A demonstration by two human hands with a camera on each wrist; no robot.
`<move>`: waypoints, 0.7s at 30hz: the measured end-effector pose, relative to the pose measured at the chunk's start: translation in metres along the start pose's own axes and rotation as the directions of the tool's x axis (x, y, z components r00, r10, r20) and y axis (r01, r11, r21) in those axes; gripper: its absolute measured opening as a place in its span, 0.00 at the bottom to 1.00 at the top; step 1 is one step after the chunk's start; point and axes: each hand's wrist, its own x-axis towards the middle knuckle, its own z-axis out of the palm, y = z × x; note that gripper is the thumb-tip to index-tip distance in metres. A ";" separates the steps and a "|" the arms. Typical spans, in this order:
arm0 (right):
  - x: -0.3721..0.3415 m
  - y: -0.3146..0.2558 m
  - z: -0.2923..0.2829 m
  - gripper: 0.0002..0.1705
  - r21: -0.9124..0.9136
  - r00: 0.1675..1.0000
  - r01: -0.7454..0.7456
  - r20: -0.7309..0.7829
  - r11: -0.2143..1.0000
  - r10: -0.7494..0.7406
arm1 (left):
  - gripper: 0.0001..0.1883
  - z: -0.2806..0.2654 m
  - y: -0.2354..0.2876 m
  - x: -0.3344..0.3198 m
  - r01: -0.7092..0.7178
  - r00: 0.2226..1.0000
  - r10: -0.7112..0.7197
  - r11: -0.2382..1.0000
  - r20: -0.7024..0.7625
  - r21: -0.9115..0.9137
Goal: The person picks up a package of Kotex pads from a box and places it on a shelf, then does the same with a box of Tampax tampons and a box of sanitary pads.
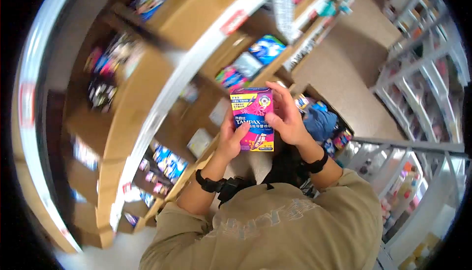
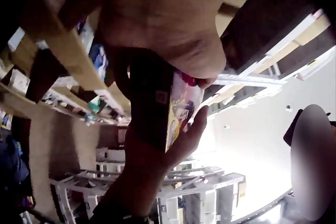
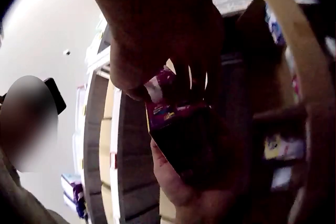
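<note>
Both hands hold a pink, blue and yellow Tampax box (image 1: pixel 252 117) upright in front of the chest. The left hand (image 1: pixel 231 137) grips its left side, thumb on the front face. On the right side the right hand (image 1: pixel 287 120) grips it, thumb also on the front. In the left wrist view the box (image 2: pixel 178 108) shows a dark side, with the left hand (image 2: pixel 168 29) above and the right hand (image 2: pixel 152 155) below. The right wrist view has the box (image 3: pixel 178 124) between the right hand (image 3: pixel 163 50) and the left hand (image 3: pixel 194 198).
Shelves with cardboard trays (image 1: pixel 142 88) of packaged goods run along the left. A carton holding a blue bag (image 1: pixel 319 122) stands on the floor beyond the right hand. White wire racks (image 1: pixel 418 73) line the right side, past a stretch of floor (image 1: pixel 339 63).
</note>
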 end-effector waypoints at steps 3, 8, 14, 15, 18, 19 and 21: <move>0.006 -0.020 0.089 0.46 -0.074 0.975 0.008 0.223 0.997 0.009 | 0.30 -0.050 0.052 -0.070 -0.108 0.984 0.102 0.993 -0.148 -0.037; -0.009 -0.026 0.268 0.57 -0.173 0.835 0.066 0.549 0.983 0.041 | 0.30 -0.141 0.128 -0.215 -0.436 0.836 0.428 0.898 -0.342 0.059; -0.042 -0.001 0.487 0.51 -0.098 0.536 0.087 0.843 0.991 0.036 | 0.34 -0.247 0.184 -0.399 -0.471 0.386 0.591 0.786 -0.708 0.400; -0.048 0.011 0.523 0.48 -0.033 0.488 0.135 0.872 0.990 -0.038 | 0.33 -0.259 0.198 -0.426 -0.475 0.295 0.615 0.758 -0.731 0.446; -0.071 0.019 0.620 0.33 0.074 0.367 0.211 0.918 0.975 -0.149 | 0.28 -0.287 0.240 -0.511 -0.484 0.089 0.670 0.676 -0.737 0.556; -0.079 0.028 0.655 0.29 0.133 0.308 0.319 0.922 0.938 -0.236 | 0.26 -0.296 0.249 -0.541 -0.500 0.005 0.664 0.649 -0.748 0.573; -0.096 0.032 0.713 0.24 0.190 0.180 0.615 0.911 0.766 -0.370 | 0.24 -0.314 0.263 -0.600 -0.443 -0.073 0.701 0.614 -0.709 0.653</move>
